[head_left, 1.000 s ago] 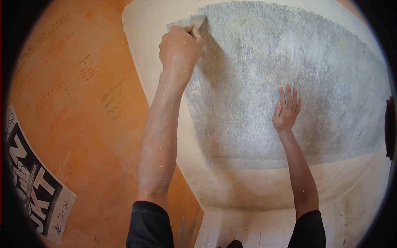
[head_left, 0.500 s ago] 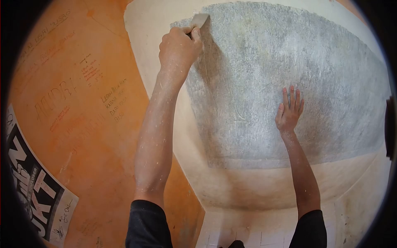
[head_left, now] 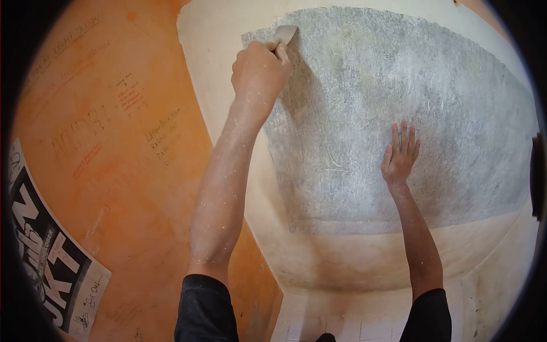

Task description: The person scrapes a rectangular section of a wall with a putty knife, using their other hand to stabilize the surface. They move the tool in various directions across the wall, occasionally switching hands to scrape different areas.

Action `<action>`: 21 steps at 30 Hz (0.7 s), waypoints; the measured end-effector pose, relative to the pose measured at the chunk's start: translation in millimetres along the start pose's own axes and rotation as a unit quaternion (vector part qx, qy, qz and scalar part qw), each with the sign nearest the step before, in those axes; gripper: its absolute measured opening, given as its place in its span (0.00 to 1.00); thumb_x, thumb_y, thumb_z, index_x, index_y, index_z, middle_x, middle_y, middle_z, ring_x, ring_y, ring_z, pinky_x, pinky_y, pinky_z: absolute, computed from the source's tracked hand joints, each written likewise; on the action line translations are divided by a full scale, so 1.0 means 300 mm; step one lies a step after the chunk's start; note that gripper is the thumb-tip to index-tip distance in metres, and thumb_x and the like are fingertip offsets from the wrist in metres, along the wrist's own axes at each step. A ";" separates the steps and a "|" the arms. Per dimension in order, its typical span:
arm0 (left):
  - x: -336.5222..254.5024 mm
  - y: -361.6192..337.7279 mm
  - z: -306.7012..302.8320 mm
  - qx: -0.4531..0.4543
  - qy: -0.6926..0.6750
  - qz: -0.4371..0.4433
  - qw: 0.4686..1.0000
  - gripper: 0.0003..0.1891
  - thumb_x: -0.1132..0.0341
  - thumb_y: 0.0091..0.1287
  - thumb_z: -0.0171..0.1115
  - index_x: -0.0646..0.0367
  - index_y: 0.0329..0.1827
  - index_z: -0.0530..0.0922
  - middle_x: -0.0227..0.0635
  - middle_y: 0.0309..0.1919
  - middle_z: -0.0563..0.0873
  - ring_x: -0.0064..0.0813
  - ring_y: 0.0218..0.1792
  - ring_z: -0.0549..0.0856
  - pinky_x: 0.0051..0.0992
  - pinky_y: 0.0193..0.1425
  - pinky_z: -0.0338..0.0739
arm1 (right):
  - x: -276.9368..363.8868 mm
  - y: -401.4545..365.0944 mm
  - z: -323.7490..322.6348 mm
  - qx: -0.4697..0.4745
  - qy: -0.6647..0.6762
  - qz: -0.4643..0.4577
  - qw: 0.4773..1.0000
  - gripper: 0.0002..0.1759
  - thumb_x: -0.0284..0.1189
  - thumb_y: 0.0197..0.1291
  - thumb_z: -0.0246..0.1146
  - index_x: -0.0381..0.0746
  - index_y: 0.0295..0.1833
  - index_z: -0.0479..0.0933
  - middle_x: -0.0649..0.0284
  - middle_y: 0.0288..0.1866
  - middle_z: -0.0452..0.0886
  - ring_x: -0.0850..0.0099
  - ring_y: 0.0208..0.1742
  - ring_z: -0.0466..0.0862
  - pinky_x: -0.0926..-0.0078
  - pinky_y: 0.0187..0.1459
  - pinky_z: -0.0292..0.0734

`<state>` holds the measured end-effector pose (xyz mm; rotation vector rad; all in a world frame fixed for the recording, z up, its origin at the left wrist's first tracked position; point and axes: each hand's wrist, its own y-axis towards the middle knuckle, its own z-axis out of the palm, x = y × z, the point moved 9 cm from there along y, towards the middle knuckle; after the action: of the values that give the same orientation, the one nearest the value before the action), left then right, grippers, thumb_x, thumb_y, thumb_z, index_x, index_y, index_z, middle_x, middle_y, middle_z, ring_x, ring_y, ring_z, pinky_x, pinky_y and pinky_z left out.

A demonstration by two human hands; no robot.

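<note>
My left hand [head_left: 260, 71] is raised to the upper left edge of a rough grey patch [head_left: 353, 102] on the wall. Its fingers are wrapped round a scraper, whose flat metal blade [head_left: 289, 35] points up and right against the patch; the handle is mostly hidden in the fist. Lower down on the right, my right hand [head_left: 400, 158] lies flat on the grey patch with its fingers spread, holding nothing. Pale flecks dot both forearms.
Cream wall [head_left: 208, 62] borders the grey patch. To the left is an orange wall [head_left: 131, 188] with handwriting, and a black-and-white poster [head_left: 51, 245] at its lower left. White tiles [head_left: 347, 328] show at the bottom. Something dark [head_left: 537, 176] stands at the right edge.
My left hand and the scraper have shifted slightly right and down, and the blade sits at a different tilt. My right hand stays flat in nearly the same place.
</note>
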<state>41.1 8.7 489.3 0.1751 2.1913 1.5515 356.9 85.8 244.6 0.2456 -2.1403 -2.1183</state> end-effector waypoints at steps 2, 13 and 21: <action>-0.022 0.011 0.012 0.000 0.004 0.011 1.000 0.17 0.56 0.71 0.58 0.56 0.51 0.89 0.50 0.39 0.90 0.49 0.43 0.90 0.42 0.51 0.84 | -0.002 0.003 0.001 -0.005 0.000 0.003 1.000 0.29 0.36 0.75 0.47 0.49 0.79 0.64 0.63 0.83 0.60 0.57 0.84 0.53 0.47 0.80 0.38; -0.063 0.043 0.015 0.032 0.026 -0.015 0.999 0.16 0.58 0.72 0.57 0.56 0.52 0.88 0.50 0.39 0.90 0.47 0.44 0.90 0.43 0.51 0.84 | -0.005 0.000 -0.002 -0.004 0.001 0.006 1.000 0.28 0.37 0.75 0.46 0.50 0.79 0.65 0.64 0.83 0.60 0.58 0.84 0.54 0.47 0.80 0.39; -0.098 0.013 0.017 0.042 0.021 -0.014 0.999 0.16 0.58 0.72 0.57 0.55 0.52 0.88 0.47 0.40 0.90 0.45 0.45 0.90 0.41 0.51 0.85 | -0.001 0.001 -0.008 -0.009 0.010 0.008 1.000 0.28 0.38 0.76 0.45 0.50 0.79 0.65 0.64 0.83 0.61 0.57 0.83 0.55 0.47 0.80 0.40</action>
<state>68.9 4.1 499.9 0.1381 2.2845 1.4610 357.6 83.5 244.9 0.2462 -2.1037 -2.1173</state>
